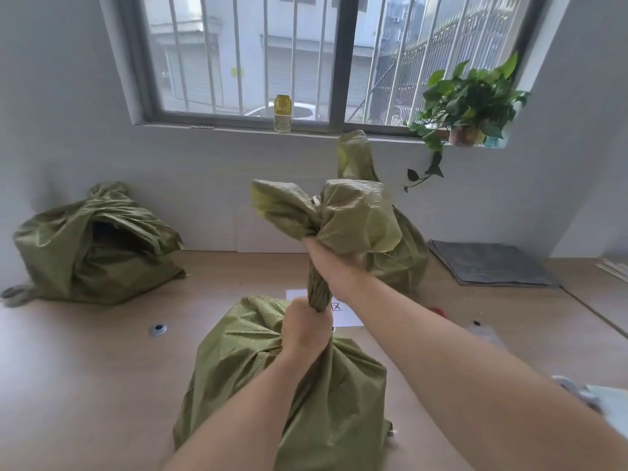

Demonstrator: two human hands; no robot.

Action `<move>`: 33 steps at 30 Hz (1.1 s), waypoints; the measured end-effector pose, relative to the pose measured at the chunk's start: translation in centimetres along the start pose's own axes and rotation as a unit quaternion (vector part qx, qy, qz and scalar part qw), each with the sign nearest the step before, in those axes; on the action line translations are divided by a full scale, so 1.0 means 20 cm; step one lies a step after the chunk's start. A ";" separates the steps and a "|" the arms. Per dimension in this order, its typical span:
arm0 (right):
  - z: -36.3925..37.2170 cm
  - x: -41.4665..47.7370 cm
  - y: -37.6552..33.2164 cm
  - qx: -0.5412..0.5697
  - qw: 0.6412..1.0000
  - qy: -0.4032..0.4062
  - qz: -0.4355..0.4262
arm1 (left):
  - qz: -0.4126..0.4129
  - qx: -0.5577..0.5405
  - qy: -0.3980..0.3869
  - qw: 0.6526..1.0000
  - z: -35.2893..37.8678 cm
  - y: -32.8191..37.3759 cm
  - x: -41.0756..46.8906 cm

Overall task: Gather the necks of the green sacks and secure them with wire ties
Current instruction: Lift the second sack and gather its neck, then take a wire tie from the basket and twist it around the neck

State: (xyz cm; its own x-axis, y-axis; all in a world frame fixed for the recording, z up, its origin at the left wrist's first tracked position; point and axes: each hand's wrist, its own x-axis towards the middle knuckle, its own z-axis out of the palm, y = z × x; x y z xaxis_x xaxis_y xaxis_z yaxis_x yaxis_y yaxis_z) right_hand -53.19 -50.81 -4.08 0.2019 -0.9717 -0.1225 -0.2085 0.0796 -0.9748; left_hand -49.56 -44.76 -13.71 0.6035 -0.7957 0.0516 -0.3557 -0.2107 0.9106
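Gripping a green sack (238, 368) on the wooden table (85, 368), left hand (304, 329) and right hand (326, 256) face a barred window (306, 56).

We are looking at three woven green sacks sitting on the table. The near green sack (238, 368) is standing at 6 o'clock, its neck (318, 290) running upright as a tight twisted rope and its loose mouth (356, 212) flaring out above. We are gripping that neck with the left hand (306, 329) at its base and the right hand (328, 254) just under the flare. The left green sack (68, 253), at 9 o'clock, is slumping with its mouth gaping open. The far green sack (404, 263), at 1 o'clock, is standing behind with its gathered top pointing up.
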 end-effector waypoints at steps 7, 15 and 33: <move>0.07 0.13 0.04 0.044 0.992 0.119 -0.023 | 0.012 -0.014 -0.018 1.000 -0.02 0.00 -0.01; 0.00 0.02 0.02 0.061 0.990 -0.038 -0.125 | -0.043 -0.015 -0.005 0.999 -0.03 -0.01 0.02; -0.61 -0.24 0.60 0.049 0.995 0.091 -0.002 | 0.025 0.149 -0.027 0.988 0.26 0.16 -0.06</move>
State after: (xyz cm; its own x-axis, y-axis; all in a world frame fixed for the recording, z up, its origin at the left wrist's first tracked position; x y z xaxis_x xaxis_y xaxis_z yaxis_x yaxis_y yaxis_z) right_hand -68.38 -47.83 -13.00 0.0240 -0.9955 -0.0921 -0.1123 0.0888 -0.9897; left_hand -55.12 -47.44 -13.02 0.5437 -0.8368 0.0640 -0.5829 -0.3216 0.7462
